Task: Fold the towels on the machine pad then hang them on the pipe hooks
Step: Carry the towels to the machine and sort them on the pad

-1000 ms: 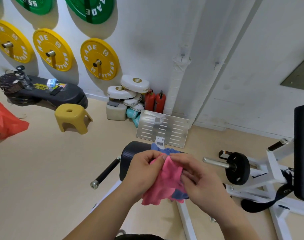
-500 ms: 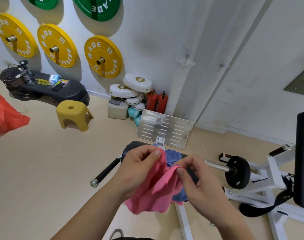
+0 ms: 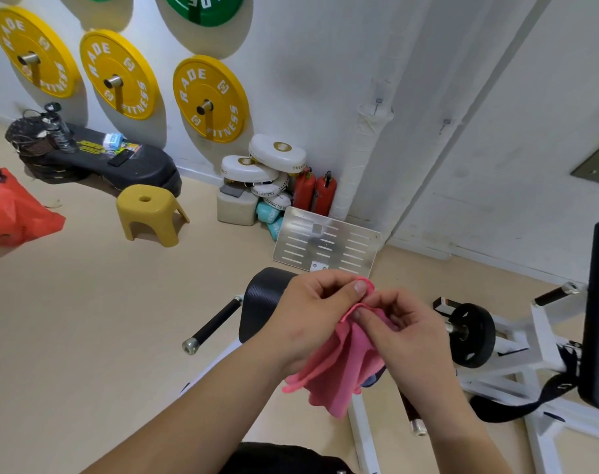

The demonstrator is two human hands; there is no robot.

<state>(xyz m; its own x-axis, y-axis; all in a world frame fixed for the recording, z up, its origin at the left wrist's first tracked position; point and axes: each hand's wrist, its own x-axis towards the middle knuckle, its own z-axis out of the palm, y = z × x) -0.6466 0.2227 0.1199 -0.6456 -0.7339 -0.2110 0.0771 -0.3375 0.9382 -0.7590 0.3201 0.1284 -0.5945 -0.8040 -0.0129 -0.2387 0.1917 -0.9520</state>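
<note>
Compared with half a second earlier, both hands have drawn together and the pink towel [image 3: 339, 367] is gathered more tightly between them, covering nearly all of the blue towel [image 3: 373, 380], of which only a dark sliver shows at the pink cloth's lower right. Left hand [image 3: 308, 316]: grip closed on the pink towel, thumb pressed onto the folded top edge, the other fingers curled under the cloth. Right hand [image 3: 410, 333]: grip also closed on the pink towel, thumb and forefinger pinching the same top edge just beside the left thumb. Held in the air in front of the black machine pad [image 3: 262, 299], the towel hides the pad's right part; whether it touches the pad cannot be told. Its long axis runs from the pinched edge down and slightly left toward the camera, with the loose corners pointing downward. Legible writing: "RADE FITNESS" on each of the three yellow plates [image 3: 210, 99] mounted on the wall; "ADE" on the green plate [image 3: 202, 8] above them; "STARLIGHT" and "AGAINST THE" on the white punch pads [image 3: 277, 157] stacked on the floor. A white wrapped pipe [image 3: 363, 159] rises against the wall behind a slotted metal plate [image 3: 327, 244].
</note>
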